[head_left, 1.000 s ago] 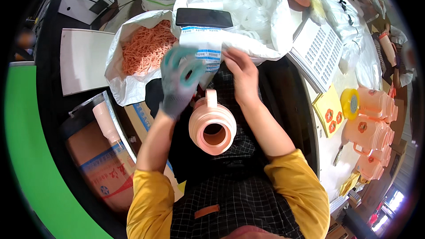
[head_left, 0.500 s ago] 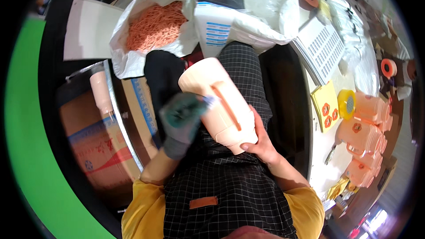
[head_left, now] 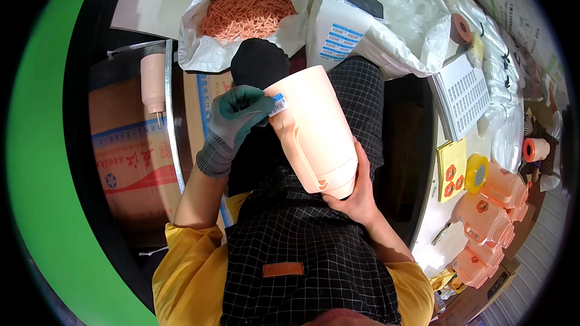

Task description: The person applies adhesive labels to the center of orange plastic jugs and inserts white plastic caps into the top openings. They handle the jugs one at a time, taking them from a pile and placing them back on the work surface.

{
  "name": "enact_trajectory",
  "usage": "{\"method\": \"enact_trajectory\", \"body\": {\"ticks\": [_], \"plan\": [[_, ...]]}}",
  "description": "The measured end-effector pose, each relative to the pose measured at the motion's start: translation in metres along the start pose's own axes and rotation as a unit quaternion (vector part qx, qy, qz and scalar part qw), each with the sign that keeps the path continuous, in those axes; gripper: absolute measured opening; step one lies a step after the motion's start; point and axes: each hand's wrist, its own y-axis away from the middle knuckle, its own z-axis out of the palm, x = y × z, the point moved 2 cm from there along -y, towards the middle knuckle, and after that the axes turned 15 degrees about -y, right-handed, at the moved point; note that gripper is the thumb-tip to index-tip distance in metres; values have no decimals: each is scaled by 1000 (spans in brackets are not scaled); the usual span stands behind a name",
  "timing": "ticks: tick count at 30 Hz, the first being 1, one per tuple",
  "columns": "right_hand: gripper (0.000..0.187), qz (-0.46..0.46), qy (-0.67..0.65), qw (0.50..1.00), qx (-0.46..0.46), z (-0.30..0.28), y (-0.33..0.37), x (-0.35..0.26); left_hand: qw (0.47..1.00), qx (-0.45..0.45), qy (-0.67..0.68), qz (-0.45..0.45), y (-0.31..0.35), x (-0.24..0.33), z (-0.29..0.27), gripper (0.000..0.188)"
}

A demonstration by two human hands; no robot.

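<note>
Bare right hand (head_left: 355,196) held peach handled jug (head_left: 320,130) by narrow end; gloved left hand (head_left: 241,113), up-left of right grip, pinched blue-and-white label (head_left: 279,104) over jug's wide end.

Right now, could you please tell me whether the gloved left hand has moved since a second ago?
Yes, the left hand has moved away from the label sheet, farther to its lower left.
</note>
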Motion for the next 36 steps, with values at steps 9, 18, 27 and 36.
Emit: {"method": "enact_trajectory", "body": {"ticks": [9,18,27,36], "plan": [[129,-1,26,1000,10,5,-1,-9,921,37,-387,5,-4,-9,-14,30],[107,-106,-206,970,77,-80,-61,-101,993,-63,-54,81,32,-65,28,62],[56,-22,107,976,190,-27,-165,-25,764,69,-444,463,40,8,96,56],[34,71,381,599,701,-212,147,35,760,27,-489,427,-18,-29,105,59]]}}
